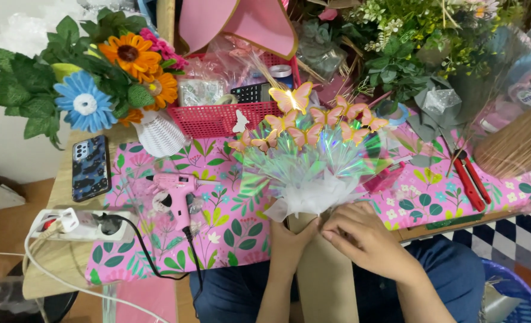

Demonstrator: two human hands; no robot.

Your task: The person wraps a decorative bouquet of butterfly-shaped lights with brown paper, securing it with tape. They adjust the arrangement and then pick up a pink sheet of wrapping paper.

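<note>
Here, red basket (217, 119) holds calculator (250, 93), foil packet (199, 93).

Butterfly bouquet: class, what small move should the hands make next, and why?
Probably pinch the white tulle tighter around the bouquet's neck. Both the left hand and right hand already meet there, just below the butterfly bouquet, and the tulle flares loosely sideways.

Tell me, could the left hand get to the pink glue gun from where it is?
Probably yes: the left hand grips the bouquet base, and the glue gun lies just to its left on the floral cloth, nothing between.
</note>
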